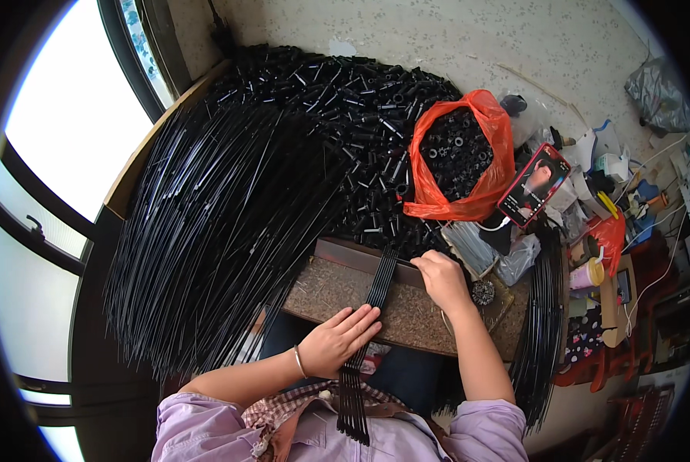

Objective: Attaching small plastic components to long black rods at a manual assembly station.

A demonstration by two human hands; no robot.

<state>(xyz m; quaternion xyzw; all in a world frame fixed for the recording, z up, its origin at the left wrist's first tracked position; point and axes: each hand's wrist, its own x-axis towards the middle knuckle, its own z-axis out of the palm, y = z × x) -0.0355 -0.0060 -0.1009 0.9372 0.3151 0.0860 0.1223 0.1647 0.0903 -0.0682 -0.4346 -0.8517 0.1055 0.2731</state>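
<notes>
Several thin black rods [381,279] lie side by side across a brown speckled board [325,289] in front of me. Their near ends hang over the board's front edge towards my lap. My left hand [343,339] rests flat on the rods, fingers stretched out and a bracelet on its wrist. Along the board's far edge runs a dark upright strip [345,252], which the rods cross. My right hand [443,281] is closed at the right part of this strip, fingertips pinched together; whatever they hold is too small to make out.
A big heap of long black rods [214,231] spreads at the left. Behind the board lie piled short black tubes [360,108]. An orange-red plastic bag [487,196] holds small black ring-shaped parts. Beside it leans a phone [535,187] with a cable. More rods [537,339] hang at the right.
</notes>
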